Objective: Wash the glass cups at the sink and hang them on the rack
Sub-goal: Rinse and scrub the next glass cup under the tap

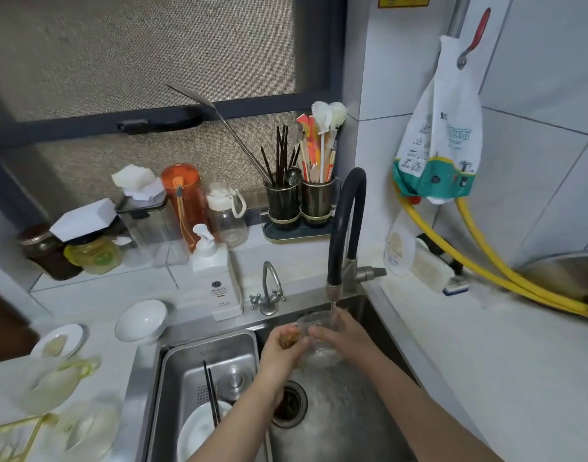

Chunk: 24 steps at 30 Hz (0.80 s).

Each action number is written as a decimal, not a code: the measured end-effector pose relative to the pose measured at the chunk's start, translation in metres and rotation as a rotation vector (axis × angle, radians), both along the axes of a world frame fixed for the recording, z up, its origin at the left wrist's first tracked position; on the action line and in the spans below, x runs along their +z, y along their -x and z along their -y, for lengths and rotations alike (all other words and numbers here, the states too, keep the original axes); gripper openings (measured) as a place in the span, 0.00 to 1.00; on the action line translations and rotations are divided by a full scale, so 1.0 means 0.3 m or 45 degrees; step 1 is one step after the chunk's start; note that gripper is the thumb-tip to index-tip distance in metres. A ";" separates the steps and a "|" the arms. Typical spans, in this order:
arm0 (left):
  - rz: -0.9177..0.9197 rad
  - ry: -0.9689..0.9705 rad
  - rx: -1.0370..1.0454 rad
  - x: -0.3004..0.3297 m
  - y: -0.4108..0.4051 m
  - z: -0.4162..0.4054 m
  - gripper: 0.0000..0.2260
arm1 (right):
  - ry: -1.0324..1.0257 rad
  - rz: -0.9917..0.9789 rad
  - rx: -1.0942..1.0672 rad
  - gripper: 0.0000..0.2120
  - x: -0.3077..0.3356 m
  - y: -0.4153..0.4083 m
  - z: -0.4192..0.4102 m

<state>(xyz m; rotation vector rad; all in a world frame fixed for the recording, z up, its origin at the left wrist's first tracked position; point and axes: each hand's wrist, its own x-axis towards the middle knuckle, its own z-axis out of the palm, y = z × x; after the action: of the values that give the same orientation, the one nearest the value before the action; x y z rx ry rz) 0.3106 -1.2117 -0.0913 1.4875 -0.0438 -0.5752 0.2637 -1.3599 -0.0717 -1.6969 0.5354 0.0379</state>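
Both hands meet over the stainless steel sink [346,425], under the thin stream of water falling from the black curved tap [347,228]. The left hand [282,348] has its fingers curled round the near side of a clear textured glass cup [319,341], which sits between the two hands directly below the spout. The right hand [344,331] wraps the cup's far side, fingers bent over the rim. Below them lies the round dark drain [289,405]. A steel draining tray [199,378] fills the left part of the sink, holding a white plate [196,431] with dark chopsticks [211,395] across it. On the counter to the left stand a white bowl [141,320] and a white pump bottle [216,275], and at the lower left a blurred yellow wire rack [26,428] carries pale glassware.
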 end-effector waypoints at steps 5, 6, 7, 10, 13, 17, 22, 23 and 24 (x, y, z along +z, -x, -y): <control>0.063 -0.055 -0.005 0.026 -0.010 0.030 0.10 | -0.149 -0.262 -0.117 0.27 -0.018 -0.030 0.003; 0.063 -0.057 -0.007 0.039 -0.010 0.040 0.11 | -0.235 -0.303 -0.147 0.29 -0.015 -0.032 0.007; 0.062 -0.071 -0.017 0.051 -0.013 0.051 0.12 | -0.297 -0.349 -0.184 0.31 -0.012 -0.031 0.008; 0.085 -0.128 -0.122 0.081 -0.013 0.097 0.13 | -0.443 -0.430 -0.309 0.38 -0.025 -0.017 0.027; 0.190 -0.187 -0.230 0.102 -0.002 0.138 0.11 | -0.506 -0.403 -0.382 0.38 -0.043 0.008 0.054; 0.239 -0.172 -0.297 0.109 0.023 0.154 0.11 | -0.584 -0.255 -0.391 0.29 -0.058 0.045 0.088; 0.209 -0.122 -0.147 0.063 0.034 0.112 0.13 | -0.369 0.045 -0.185 0.28 -0.027 0.088 0.073; 0.198 -0.115 -0.106 0.052 0.033 0.097 0.11 | -0.298 0.095 -0.159 0.26 -0.022 0.089 0.063; 0.172 -0.097 -0.077 0.044 0.034 0.084 0.10 | -0.268 0.129 -0.157 0.26 -0.017 0.087 0.055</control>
<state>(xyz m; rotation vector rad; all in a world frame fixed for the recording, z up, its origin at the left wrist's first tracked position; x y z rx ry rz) 0.3004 -1.2369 -0.0781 1.6017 -0.1741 -0.5288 0.2375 -1.3764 -0.0770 -1.4500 0.5399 -0.0781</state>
